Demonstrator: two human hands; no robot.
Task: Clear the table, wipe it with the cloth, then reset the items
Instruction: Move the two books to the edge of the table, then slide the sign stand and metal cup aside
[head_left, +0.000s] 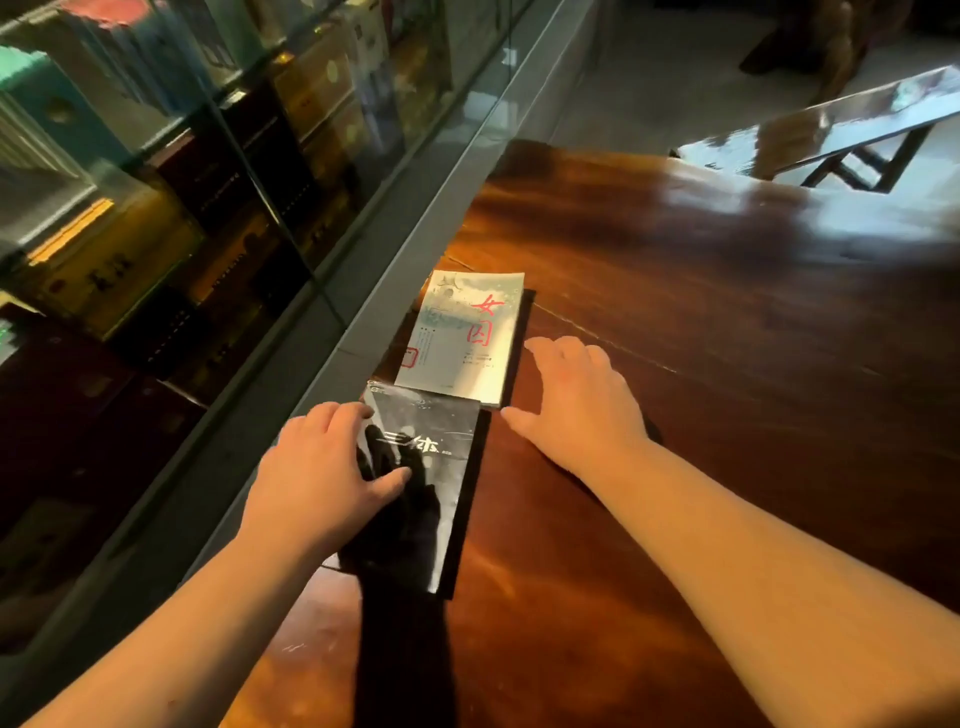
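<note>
Two books lie end to end along the left edge of a glossy dark wooden table (675, 312). The nearer one is a black book (447, 467) with pale lettering. The farther one is a pale green book (467, 338) with red characters, and it overlaps the black book's far end. My left hand (322, 467) rests flat on the black book's left side, fingers spread. My right hand (582, 400) lies palm down on the table just right of the two books, thumb near their meeting corner. No cloth shows in view.
A glass-fronted cabinet (182, 208) full of boxes runs along the left, with a grey ledge (395, 260) between it and the table. A glossy bench or chair (831, 135) stands beyond the table's far right corner on a grey floor.
</note>
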